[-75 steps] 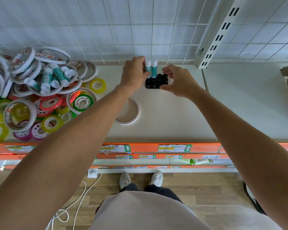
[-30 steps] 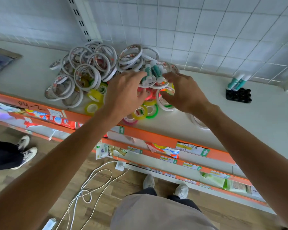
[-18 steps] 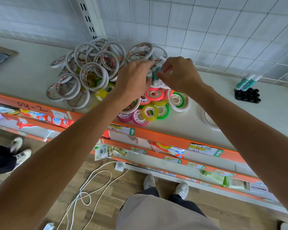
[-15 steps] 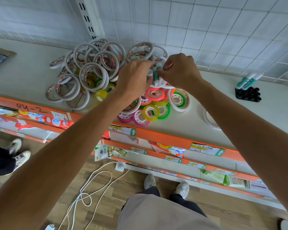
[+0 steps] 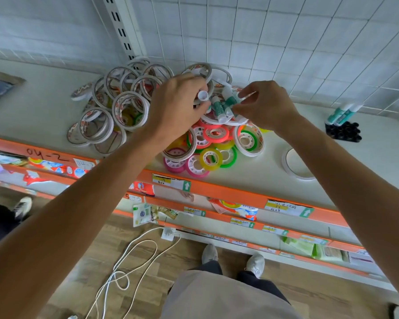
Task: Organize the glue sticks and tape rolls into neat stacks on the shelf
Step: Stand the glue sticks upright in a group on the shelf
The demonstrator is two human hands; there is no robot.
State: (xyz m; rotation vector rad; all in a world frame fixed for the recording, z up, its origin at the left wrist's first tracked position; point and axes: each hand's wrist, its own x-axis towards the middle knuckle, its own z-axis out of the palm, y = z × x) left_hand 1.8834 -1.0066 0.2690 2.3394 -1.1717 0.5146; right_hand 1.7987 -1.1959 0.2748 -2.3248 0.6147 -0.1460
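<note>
Left hand [image 5: 177, 104] gripped glue stick [image 5: 203, 96]; right hand [image 5: 266, 105] pinched another [image 5: 230, 101] above tape pile [image 5: 205, 139]. Risk: stick slipping, rolls scattering.

1. A white cable [image 5: 134, 256] lies looped on the wooden floor [image 5: 90, 261].
2. Price labels [image 5: 171, 181] sit along the orange shelf edge [image 5: 228, 192].
3. A slotted upright [image 5: 122, 26] runs up the white grid wall [image 5: 286, 38].
4. Green packets [image 5: 309, 247] lie on a lower shelf.
</note>
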